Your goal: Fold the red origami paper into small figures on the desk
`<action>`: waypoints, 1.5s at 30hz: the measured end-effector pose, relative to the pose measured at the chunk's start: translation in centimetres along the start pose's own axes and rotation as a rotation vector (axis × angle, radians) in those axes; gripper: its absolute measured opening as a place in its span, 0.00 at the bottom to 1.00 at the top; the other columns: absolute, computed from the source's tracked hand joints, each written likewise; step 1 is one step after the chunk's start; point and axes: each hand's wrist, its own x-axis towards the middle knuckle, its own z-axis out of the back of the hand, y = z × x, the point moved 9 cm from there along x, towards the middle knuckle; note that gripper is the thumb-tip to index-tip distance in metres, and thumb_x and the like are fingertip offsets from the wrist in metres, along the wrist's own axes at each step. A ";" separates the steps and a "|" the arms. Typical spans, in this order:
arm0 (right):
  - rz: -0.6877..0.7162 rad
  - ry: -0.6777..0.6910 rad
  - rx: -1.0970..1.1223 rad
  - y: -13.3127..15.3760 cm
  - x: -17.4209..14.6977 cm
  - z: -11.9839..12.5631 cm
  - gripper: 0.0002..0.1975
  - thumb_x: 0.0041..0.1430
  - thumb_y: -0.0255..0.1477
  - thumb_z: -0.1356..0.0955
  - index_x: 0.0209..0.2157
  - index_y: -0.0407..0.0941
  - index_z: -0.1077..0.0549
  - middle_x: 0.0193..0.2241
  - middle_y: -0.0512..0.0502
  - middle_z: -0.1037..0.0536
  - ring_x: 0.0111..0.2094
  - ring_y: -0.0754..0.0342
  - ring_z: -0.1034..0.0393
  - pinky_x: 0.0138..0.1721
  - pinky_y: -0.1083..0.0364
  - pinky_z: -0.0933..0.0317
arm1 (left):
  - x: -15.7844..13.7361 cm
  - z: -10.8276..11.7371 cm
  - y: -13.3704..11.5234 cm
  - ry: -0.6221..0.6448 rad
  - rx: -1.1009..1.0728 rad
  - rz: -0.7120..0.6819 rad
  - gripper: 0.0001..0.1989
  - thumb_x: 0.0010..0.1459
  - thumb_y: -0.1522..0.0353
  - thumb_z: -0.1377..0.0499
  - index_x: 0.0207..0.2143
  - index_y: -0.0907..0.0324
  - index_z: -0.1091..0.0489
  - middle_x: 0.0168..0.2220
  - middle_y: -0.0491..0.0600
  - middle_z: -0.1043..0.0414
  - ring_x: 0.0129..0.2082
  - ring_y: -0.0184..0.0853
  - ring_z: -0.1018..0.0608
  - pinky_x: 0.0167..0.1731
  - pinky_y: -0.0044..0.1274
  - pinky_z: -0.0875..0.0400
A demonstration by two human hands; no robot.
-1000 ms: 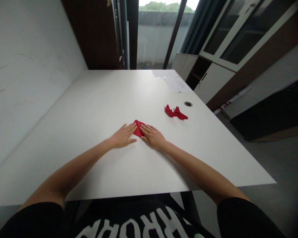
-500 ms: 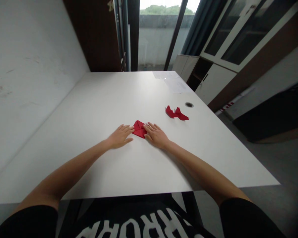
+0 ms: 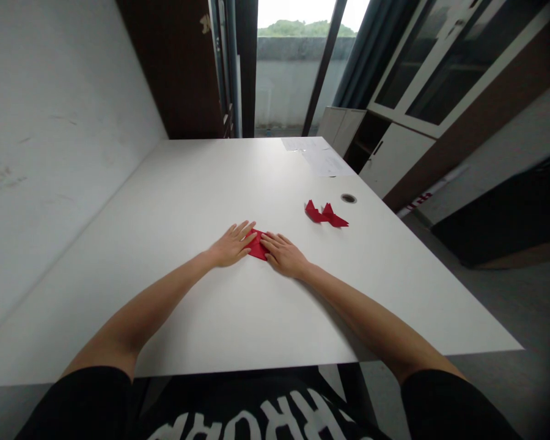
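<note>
A piece of folded red paper (image 3: 257,247) lies flat on the white table (image 3: 201,318), partly covered by both hands. My left hand (image 3: 233,244) rests over its left side, fingers outstretched and slightly spread. From the right, my right hand (image 3: 285,253) lies flat across the paper's right side with its fingers extended. Farther back and to the right stand two small folded red paper figures (image 3: 333,215), side by side, with pointed tips. How the paper under my hands is folded is mostly hidden.
White paper sheets (image 3: 323,162) lie at the table's far right corner. A round cable hole (image 3: 349,198) is set near the right edge. A wall (image 3: 64,122) borders the table on the left, and white cabinets (image 3: 398,153) stand beyond its right side.
My left hand has slid right and farther over the red paper, covering more of it. My right hand has shifted slightly left on the paper. The camera view has tilted slightly up.
</note>
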 end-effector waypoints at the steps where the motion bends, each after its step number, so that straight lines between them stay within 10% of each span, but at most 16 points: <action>1: 0.005 -0.007 0.005 0.1 0.0 0.1 0.28 0.72 0.35 0.42 0.70 0.44 0.43 0.69 0.41 0.40 0.71 0.47 0.50 0.70 0.41 0.53 | 0.0 0.0 -0.1 0.010 0.002 -0.010 0.29 0.71 0.58 0.57 0.72 0.54 0.51 0.75 0.52 0.65 0.75 0.42 0.60 0.70 0.42 0.60; 32: -0.204 0.084 -0.021 -0.5 -0.2 -1.7 0.38 0.71 0.51 0.49 0.73 0.43 0.51 0.73 0.41 0.51 0.74 0.42 0.61 0.71 0.39 0.62 | 0.1 -1.8 1.4 0.092 -0.102 0.088 0.37 0.67 0.44 0.56 0.73 0.45 0.55 0.75 0.48 0.63 0.74 0.49 0.57 0.70 0.46 0.65; 45: -0.368 0.038 -0.034 -3.0 -1.0 -1.4 0.35 0.72 0.47 0.48 0.72 0.43 0.47 0.72 0.43 0.49 0.73 0.43 0.58 0.71 0.40 0.61 | -2.3 -0.9 -2.5 0.111 -0.109 0.001 0.37 0.68 0.45 0.58 0.73 0.48 0.57 0.75 0.50 0.62 0.75 0.47 0.59 0.70 0.45 0.66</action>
